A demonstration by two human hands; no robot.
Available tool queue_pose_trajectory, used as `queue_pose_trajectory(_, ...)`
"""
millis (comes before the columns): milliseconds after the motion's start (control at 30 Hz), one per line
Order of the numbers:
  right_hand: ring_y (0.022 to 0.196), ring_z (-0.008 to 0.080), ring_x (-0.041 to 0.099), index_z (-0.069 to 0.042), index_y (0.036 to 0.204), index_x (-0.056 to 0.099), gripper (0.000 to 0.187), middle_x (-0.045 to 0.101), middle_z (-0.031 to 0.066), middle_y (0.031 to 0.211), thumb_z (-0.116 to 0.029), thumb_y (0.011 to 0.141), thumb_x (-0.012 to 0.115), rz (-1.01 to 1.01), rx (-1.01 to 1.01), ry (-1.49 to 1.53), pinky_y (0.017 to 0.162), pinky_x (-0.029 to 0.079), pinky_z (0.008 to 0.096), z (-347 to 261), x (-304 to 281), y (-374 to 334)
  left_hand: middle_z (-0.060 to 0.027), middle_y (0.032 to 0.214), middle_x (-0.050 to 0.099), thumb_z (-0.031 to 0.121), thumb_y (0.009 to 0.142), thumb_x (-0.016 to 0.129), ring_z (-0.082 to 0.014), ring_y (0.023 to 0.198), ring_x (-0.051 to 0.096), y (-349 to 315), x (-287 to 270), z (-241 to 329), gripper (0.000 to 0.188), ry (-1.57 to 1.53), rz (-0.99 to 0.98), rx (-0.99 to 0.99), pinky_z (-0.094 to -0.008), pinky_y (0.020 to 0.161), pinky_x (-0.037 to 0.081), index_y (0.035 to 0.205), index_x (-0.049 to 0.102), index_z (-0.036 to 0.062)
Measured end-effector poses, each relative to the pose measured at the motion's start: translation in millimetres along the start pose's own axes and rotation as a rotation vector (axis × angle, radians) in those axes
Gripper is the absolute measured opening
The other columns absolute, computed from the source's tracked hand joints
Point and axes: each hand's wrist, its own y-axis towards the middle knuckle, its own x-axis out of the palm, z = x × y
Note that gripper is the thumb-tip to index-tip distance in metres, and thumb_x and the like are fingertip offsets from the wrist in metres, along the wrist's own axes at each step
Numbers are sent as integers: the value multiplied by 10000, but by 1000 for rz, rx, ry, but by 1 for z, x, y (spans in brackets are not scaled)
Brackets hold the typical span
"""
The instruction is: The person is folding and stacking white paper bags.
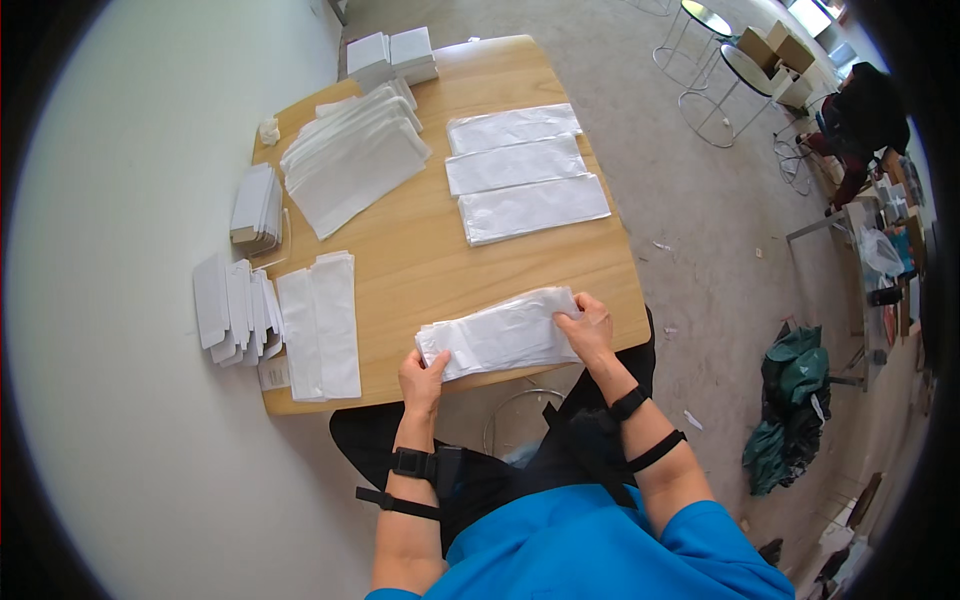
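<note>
Between my two hands is a stack of thin white folded sheets (500,333), held at the table's near edge. My left hand (423,380) grips its left end, thumb on top. At the opposite end, my right hand (589,328) is closed on the right edge. Whether the sheets are paper or plastic I cannot tell. Farther off on the right lie three similar folded white stacks (535,207), one behind another. Two more narrow white stacks (318,325) lie side by side near the left edge.
Fanned white sheets (355,165) cover the table's far left. White box-like stacks (258,205) and flat white cartons (235,305) line the wall side; more white blocks (392,57) stand at the back. A person (865,120) bends beside a cluttered table. Green bags (795,390) lie on the floor.
</note>
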Motion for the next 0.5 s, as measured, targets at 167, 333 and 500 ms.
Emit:
queue_pose_trajectory(167, 765, 276, 662, -4, 891, 633, 232, 677, 155, 808, -140, 720, 710, -54, -78, 120, 710, 507, 365, 6, -17, 31, -38, 920, 680, 68, 826, 701, -101, 797, 606, 17, 19, 13, 235, -150, -108, 107, -261, 705, 490, 1035, 664, -30)
queue_pose_trajectory(333, 752, 248, 657, 7, 892, 625, 216, 679, 140, 803, -105, 722, 698, 31, -129, 167, 698, 506, 353, 2, -26, 75, -20, 894, 678, 71, 825, 701, -86, 778, 595, 51, 48, 35, 236, -100, -152, 168, -252, 700, 488, 1038, 666, -25)
queue_pose_trajectory(500, 699, 189, 625, 19, 828, 628, 172, 664, 116, 768, -79, 706, 699, 55, -38, 131, 664, 497, 327, 5, -21, 102, -8, 904, 673, 58, 834, 698, -74, 780, 588, 75, 74, 41, 205, 53, -136, 160, -234, 709, 476, 1030, 676, 2)
